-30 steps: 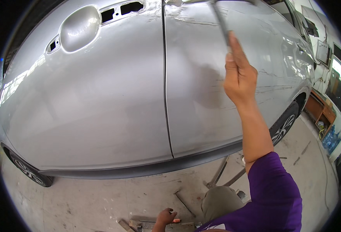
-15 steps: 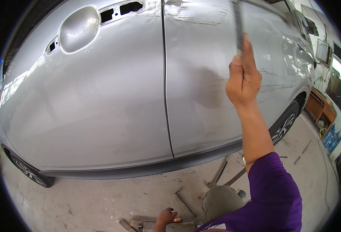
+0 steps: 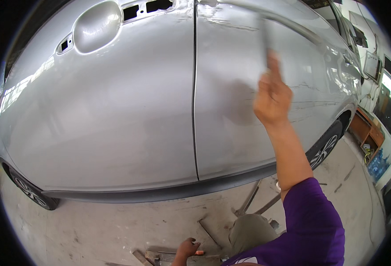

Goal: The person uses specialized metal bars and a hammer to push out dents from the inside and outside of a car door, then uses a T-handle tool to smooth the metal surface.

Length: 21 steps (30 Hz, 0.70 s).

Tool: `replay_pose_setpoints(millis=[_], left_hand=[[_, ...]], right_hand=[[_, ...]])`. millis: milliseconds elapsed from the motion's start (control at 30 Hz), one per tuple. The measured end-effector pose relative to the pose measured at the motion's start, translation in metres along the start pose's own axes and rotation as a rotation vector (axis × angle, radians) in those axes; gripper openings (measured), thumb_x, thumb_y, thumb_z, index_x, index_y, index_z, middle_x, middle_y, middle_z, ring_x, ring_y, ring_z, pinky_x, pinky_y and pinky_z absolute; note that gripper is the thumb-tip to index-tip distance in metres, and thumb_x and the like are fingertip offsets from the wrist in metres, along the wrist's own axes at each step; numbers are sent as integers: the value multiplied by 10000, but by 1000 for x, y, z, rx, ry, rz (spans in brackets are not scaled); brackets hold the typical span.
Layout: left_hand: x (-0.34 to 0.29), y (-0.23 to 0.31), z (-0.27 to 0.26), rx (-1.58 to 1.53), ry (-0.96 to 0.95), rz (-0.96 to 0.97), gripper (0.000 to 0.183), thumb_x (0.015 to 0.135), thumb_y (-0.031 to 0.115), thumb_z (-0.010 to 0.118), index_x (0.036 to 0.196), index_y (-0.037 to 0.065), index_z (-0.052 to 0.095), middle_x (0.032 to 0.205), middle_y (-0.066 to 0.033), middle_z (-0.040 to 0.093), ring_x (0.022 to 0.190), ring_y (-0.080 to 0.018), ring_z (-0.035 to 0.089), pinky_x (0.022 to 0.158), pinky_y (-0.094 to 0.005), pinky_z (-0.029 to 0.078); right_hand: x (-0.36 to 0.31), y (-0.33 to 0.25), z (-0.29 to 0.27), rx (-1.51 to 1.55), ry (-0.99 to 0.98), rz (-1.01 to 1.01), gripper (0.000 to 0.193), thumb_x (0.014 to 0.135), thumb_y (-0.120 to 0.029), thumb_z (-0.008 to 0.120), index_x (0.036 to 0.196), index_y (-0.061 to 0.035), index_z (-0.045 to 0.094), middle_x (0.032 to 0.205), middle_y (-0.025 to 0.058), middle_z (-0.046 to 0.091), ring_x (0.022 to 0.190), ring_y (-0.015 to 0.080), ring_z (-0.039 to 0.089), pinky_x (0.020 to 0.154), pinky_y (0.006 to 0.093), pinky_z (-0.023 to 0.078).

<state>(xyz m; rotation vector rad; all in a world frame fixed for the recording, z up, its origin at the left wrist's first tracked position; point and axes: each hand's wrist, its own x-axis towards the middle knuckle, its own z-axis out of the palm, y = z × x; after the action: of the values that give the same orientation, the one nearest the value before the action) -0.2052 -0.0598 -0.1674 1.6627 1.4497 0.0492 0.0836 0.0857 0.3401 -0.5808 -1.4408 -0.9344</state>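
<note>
My right hand [image 3: 273,102] is raised before the silver car door [image 3: 231,146] on the right, closed around a long, narrow dark bar-like tool [image 3: 266,40]. The bar points upward with the index finger stretched along it; motion smears it, and its exact kind cannot be made out. Dark scratches [image 3: 237,25] run along the upper part of this door and farther right. Low in the view, my left hand [image 3: 188,248] hangs near a wooden block [image 3: 209,259] and an orange-handled tool [image 3: 199,252]. Its fingers are loosely apart and nothing shows in them.
A second silver door [image 3: 115,128] with a bare handle opening stands left of the seam. Below runs a dark sill [image 3: 160,193] between two wheels. A thin metal rod [image 3: 209,234] and dark bars [image 3: 248,199] lie on the floor. A brown cabinet [image 3: 366,128] stands at right.
The car has shifted slightly rightward in the upper view. My right hand with the bar has moved a little left and down across the door. My left hand stays low, almost unmoved.
</note>
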Motion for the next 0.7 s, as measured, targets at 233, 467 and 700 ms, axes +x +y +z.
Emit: replay_pose_setpoints(millis=[233,467,700], left_hand=[[-4,0,1,-28,4,-35,545,822,442,640,1177,28,615,1052,-179,682,1016,-321,644,900,-400,496],[-4,4,-3,-3,12,7,539,821,443,643,1165,29,615,1033,-173,689,1008,-312,648,890,-400,500],[-3,6,-5,11,-2,-3,542,823,440,642,1181,34,605,1041,-170,687,1009,-321,644,888,-406,499]], right_hand=[[-1,-1,1,-1,-123,8,465,930,-5,489,1389,-78,468,1323,125,572,750,85,619,664,203,473],[3,4,11,30,-110,-71,516,927,20,477,1427,-91,416,1321,126,576,620,61,533,593,198,444],[5,-3,6,89,-44,19,560,893,39,511,1418,-143,445,1154,121,670,500,136,481,557,237,460]])
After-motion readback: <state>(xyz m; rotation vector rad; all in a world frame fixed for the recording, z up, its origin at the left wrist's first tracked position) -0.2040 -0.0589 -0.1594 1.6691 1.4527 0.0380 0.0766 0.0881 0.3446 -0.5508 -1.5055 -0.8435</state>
